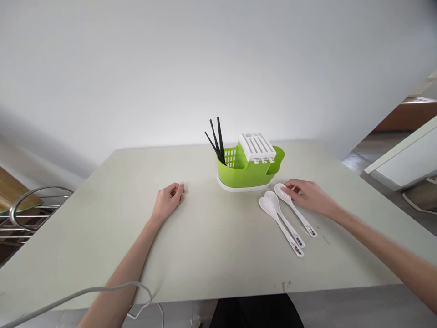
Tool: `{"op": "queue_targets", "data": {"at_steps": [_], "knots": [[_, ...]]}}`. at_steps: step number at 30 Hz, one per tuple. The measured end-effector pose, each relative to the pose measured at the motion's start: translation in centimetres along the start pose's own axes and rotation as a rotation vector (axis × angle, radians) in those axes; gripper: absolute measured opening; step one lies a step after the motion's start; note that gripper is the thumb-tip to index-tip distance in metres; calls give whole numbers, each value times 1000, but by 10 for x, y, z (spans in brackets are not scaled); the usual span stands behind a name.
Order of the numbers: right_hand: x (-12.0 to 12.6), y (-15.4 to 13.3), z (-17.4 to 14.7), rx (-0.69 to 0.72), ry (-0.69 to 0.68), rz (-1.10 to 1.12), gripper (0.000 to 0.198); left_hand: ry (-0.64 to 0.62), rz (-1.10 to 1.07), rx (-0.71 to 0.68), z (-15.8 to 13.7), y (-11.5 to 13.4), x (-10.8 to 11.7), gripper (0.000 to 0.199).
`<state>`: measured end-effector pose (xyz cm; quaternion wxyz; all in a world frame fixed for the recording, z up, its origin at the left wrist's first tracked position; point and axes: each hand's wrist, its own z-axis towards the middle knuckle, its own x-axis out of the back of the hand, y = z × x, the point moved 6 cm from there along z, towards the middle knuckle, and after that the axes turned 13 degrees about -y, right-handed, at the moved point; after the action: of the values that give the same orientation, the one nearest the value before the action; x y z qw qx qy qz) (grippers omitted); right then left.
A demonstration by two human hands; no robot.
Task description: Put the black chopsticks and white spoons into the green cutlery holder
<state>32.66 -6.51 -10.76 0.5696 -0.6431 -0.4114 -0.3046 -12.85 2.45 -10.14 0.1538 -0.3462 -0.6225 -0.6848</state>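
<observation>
My right hand (pixel 305 193) has its thumb and fingers on the bowl of the rightmost white spoon (pixel 298 214), which lies on the table. Two more white spoons, one (pixel 285 218) in the middle and one (pixel 280 225) at the left, lie close together beside it, handles toward me. My left hand (pixel 170 197) rests on the table with its fingers curled in and nothing visible in them. Behind the spoons stands a green utensil holder (pixel 235 175) with a white slotted top (pixel 257 146). Three black chopsticks (pixel 219 139) lean in its left compartment.
The pale table (pixel 205 255) meets a white wall (pixel 191 73) at its back edge. A grey cable (pixel 102 289) crosses the front left, over my left forearm. At the far left is a metal rack (pixel 30 214).
</observation>
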Motion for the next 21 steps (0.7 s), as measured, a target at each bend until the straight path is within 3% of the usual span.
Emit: {"op": "queue_targets", "data": {"at_steps": [5, 8, 12, 16, 21], "knots": [[22, -1, -16, -31, 91, 33, 44, -1, 11, 4, 0, 0, 0, 47], [42, -22, -29, -30, 176, 69, 42, 2, 19, 2, 0, 2, 0, 46], [72, -75, -43, 47, 283, 154, 40, 3, 17, 9, 0, 2, 0, 47], [98, -137, -49, 271, 467, 281, 31, 0, 1, 24, 1, -1, 1, 46], [114, -195, -41, 458, 664, 178, 28, -1, 12, 28, 1, -4, 2, 47]]}}
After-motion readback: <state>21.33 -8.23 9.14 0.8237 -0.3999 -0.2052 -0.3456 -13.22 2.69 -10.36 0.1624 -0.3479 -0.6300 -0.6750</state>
